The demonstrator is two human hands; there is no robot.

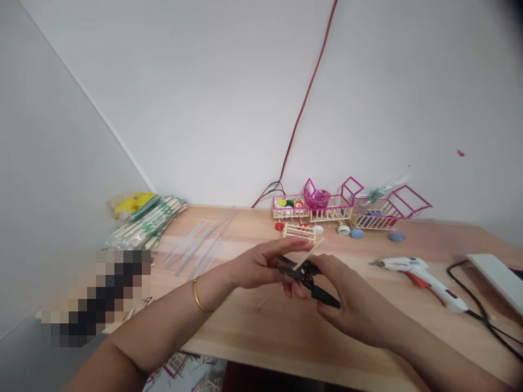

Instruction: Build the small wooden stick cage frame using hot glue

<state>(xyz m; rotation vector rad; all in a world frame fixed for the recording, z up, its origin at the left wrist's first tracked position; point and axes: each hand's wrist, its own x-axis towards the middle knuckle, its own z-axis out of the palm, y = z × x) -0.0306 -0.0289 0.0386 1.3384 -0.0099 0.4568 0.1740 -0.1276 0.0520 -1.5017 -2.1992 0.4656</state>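
Note:
My right hand (pixel 347 294) is wrapped round the black handles of a pair of cutting pliers (pixel 324 295), whose jaws point left. A thin wooden stick (pixel 309 255) slants up to the right across the jaws. My left hand (pixel 265 265), with a gold bangle on its wrist, meets the pliers from the left. Its fingers close about the stick's lower end and the jaws, while the forefinger reaches out above; the exact grip is partly hidden. Just behind the hands a small slatted stick frame (pixel 300 232) lies on the wooden table (pixel 245 337).
Along the wall stand stick-built carts (pixel 330 209) with pink rails and bottle-cap wheels. A white glue gun (pixel 425 277) with its cord lies at right. Clear glue sticks (pixel 200 247) and bagged wooden sticks (pixel 149 220) are at left. Below the front edge, more stick pieces (pixel 175 367) show.

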